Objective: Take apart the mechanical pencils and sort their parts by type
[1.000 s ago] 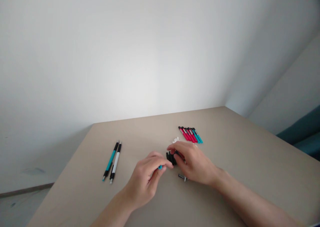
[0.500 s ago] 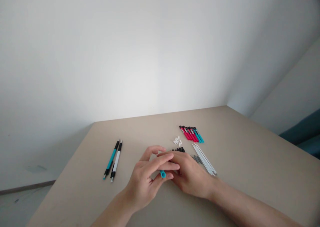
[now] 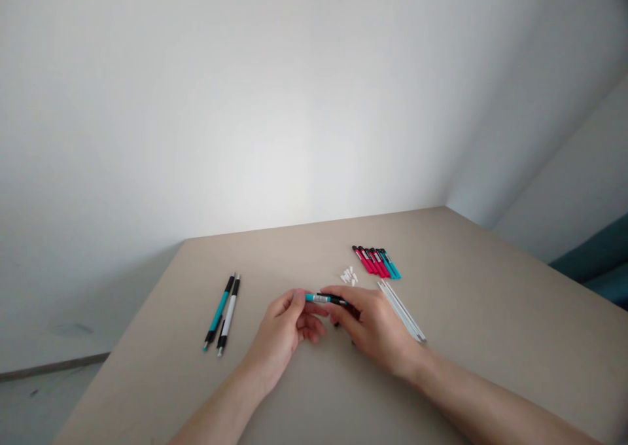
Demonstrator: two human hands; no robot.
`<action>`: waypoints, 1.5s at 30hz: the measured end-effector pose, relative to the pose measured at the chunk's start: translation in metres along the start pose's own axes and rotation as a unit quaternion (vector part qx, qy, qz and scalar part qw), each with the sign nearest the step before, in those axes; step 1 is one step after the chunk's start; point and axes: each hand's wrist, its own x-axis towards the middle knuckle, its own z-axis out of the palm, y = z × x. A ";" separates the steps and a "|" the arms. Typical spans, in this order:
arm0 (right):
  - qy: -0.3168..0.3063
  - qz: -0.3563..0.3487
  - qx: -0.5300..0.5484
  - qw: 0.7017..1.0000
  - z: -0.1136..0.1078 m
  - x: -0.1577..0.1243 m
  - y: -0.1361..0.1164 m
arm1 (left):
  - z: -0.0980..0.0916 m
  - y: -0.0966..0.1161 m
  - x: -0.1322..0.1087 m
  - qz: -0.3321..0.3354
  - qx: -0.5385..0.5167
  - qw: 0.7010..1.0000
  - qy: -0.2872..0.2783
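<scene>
A turquoise pen barrel (image 3: 318, 298) with a black clip end is held crosswise above the table. My left hand (image 3: 284, 320) pinches its turquoise end between thumb and forefinger, the other fingers curled loosely below. My right hand (image 3: 375, 324) is closed around the black end on the right. That end is partly hidden by the fingers. Small black parts (image 3: 336, 325) show just under my right hand, mostly covered by it.
Two pens, one turquoise (image 3: 218, 314) and one white (image 3: 229, 317), lie at the left. Behind my right hand are small white tips (image 3: 348, 275), pink barrels (image 3: 366, 260) and turquoise barrels (image 3: 390, 265). Thin white refills (image 3: 402, 311) lie right of it.
The barrel has turned from pointing its open end toward me to lying crosswise. My left hand has shifted to pinch its left end, and my right hand now grips the black end.
</scene>
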 end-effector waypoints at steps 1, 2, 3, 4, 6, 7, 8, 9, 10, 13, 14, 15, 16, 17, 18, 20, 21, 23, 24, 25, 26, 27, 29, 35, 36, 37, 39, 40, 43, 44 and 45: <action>0.008 0.016 0.007 1.000 0.001 0.000 0.002 | -0.001 -0.001 0.001 -0.025 -0.011 1.000 -0.004; 0.014 0.032 0.019 0.999 0.003 -0.001 0.003 | -0.001 -0.001 0.001 -0.048 -0.023 0.999 -0.005; 0.020 0.048 0.037 0.998 0.004 -0.001 0.004 | -0.001 0.000 0.001 -0.066 -0.037 0.997 -0.003; 0.025 0.063 0.058 0.996 0.005 -0.001 0.006 | -0.001 0.001 0.000 -0.084 -0.051 0.995 0.002; 0.038 0.082 0.101 0.991 0.006 -0.001 0.008 | -0.002 0.004 -0.001 -0.108 -0.076 0.991 0.011; 0.047 0.082 0.116 0.989 0.006 -0.001 0.008 | -0.002 0.006 -0.002 -0.114 -0.086 0.990 0.013; 0.058 0.075 0.124 0.988 0.005 0.000 0.009 | -0.003 0.007 -0.002 -0.119 -0.095 0.988 0.011; 0.073 0.063 0.131 0.987 0.004 0.001 0.009 | -0.003 0.008 -0.003 -0.125 -0.102 0.987 0.007; 0.091 0.052 0.140 0.985 0.003 0.003 0.009 | -0.004 0.009 -0.003 -0.130 -0.109 0.986 0.000; 0.135 0.047 0.196 0.970 0.000 0.007 0.009 | -0.004 0.009 -0.004 -0.140 -0.110 0.984 -0.027; 0.145 0.054 0.216 0.964 -0.001 0.008 0.009 | -0.003 0.009 -0.004 -0.142 -0.106 0.984 -0.035; 0.153 0.059 0.234 0.958 -0.002 0.009 0.010 | -0.003 0.009 -0.004 -0.143 -0.101 0.984 -0.040; 0.161 0.060 0.252 0.952 -0.002 0.010 0.011 | -0.003 0.009 -0.004 -0.144 -0.096 0.984 -0.042; 0.173 0.058 0.275 0.944 -0.003 0.011 0.012 | -0.003 0.009 -0.004 -0.144 -0.091 0.985 -0.039; 0.186 0.054 0.303 0.933 -0.003 0.012 0.014 | -0.002 0.010 -0.004 -0.144 -0.088 0.985 -0.034; 0.207 0.049 0.367 0.905 -0.003 0.013 0.017 | -0.002 0.010 -0.004 -0.142 -0.082 0.986 -0.023; 0.213 0.050 0.395 0.892 -0.003 0.013 0.019 | -0.002 0.010 -0.004 -0.141 -0.077 0.987 -0.019; 0.215 0.055 0.433 0.874 -0.004 0.013 0.020 | -0.002 0.011 -0.004 -0.139 -0.063 0.988 -0.010; 0.213 0.056 0.443 0.869 -0.005 0.013 0.020 | -0.001 0.011 -0.004 -0.139 -0.054 0.989 -0.004; 0.213 0.056 0.449 0.866 -0.005 0.013 0.019 | -0.001 0.011 -0.004 -0.140 -0.047 0.989 0.001; 0.219 0.055 0.451 0.864 -0.007 0.013 0.018 | -0.001 0.011 -0.005 -0.140 -0.040 0.989 0.006; 0.227 0.055 0.447 0.863 -0.008 0.012 0.017 | 0.000 0.011 -0.005 -0.139 -0.035 0.990 0.010; 0.249 0.052 0.429 0.867 -0.012 0.012 0.014 | 0.001 0.011 -0.005 -0.134 -0.029 0.990 0.011; 0.297 0.030 0.340 0.892 -0.029 0.013 0.017 | 0.001 0.011 -0.006 -0.123 -0.015 0.992 -0.002; 0.296 0.028 0.333 0.895 -0.030 0.013 0.018 | 0.000 0.010 -0.006 -0.122 -0.012 0.992 -0.005; 0.286 0.029 0.324 0.901 -0.031 0.012 0.019 | 0.000 0.010 -0.006 -0.120 -0.009 0.993 -0.009; 0.236 0.036 0.272 0.932 -0.029 0.011 0.018 | -0.001 0.009 -0.006 -0.114 -0.002 0.993 -0.026; 0.193 0.040 0.223 0.955 -0.027 0.009 0.016 | -0.001 0.008 -0.006 -0.109 0.001 0.993 -0.038; 0.018 0.008 0.038 0.999 -0.019 0.003 0.004 | -0.001 0.006 -0.006 -0.090 0.012 0.994 -0.066; -0.031 -0.020 0.001 0.999 -0.016 0.001 0.001 | -0.001 0.005 -0.006 -0.085 0.019 0.994 -0.072; -0.070 -0.047 -0.022 0.996 -0.013 0.000 -0.002 | -0.001 0.005 -0.006 -0.081 0.027 0.993 -0.077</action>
